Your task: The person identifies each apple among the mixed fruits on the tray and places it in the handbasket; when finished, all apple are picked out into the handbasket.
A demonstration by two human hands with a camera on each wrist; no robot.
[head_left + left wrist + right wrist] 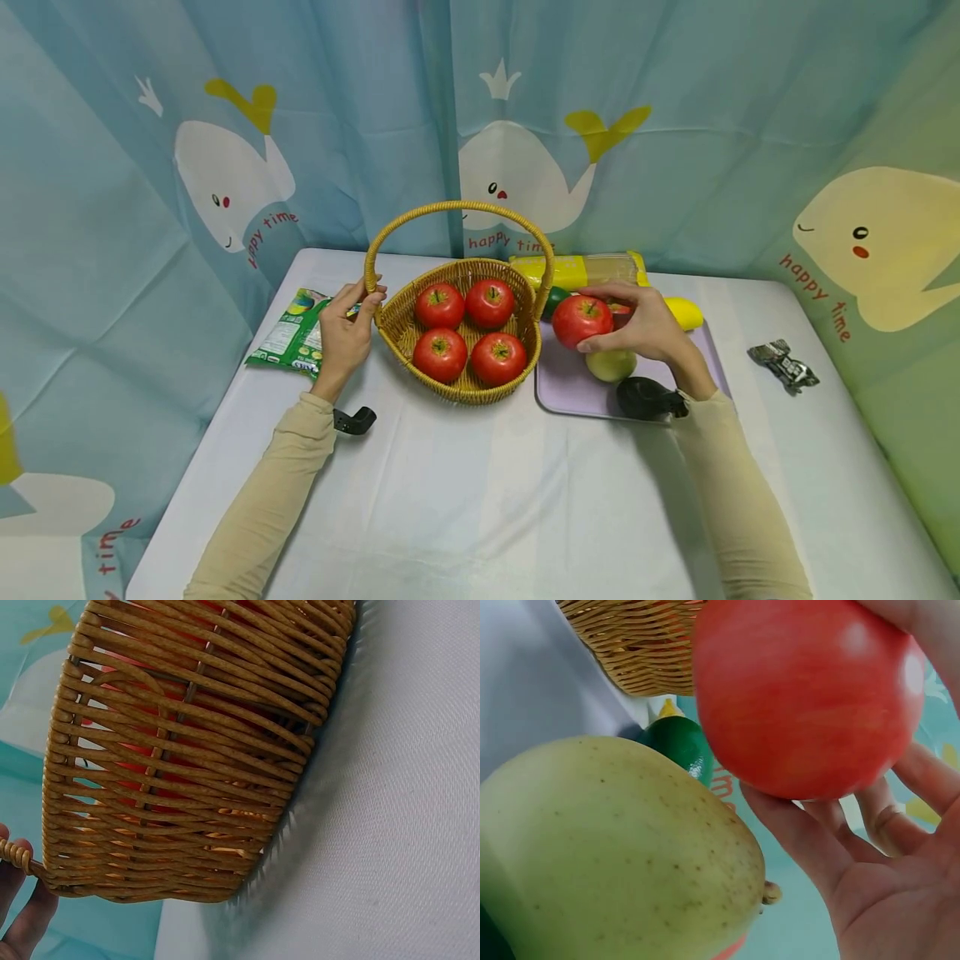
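Note:
A wicker basket point(472, 393) with a tall arched handle stands on the table, holding several red apples point(440, 355). At the left foot of that handle point(16, 855), my left hand point(347, 337) grips it between thumb and fingers. My right hand point(647, 323) holds another red apple point(802, 697), fingers and thumb around its sides, above the lilac tray point(562, 392). Beneath the held apple, a speckled yellow-green pear point(622, 847) lies on the tray. A dark green rounded item point(676, 746) shows between pear and basket.
A yellow fruit-like item point(684, 314) lies at the tray's back right. Behind the tray is a yellow clear-windowed packet point(585, 271). A green snack bag point(288, 337) lies left of the basket, and a small black-silver wrapper point(783, 365) at the right. Curtains hang behind the table.

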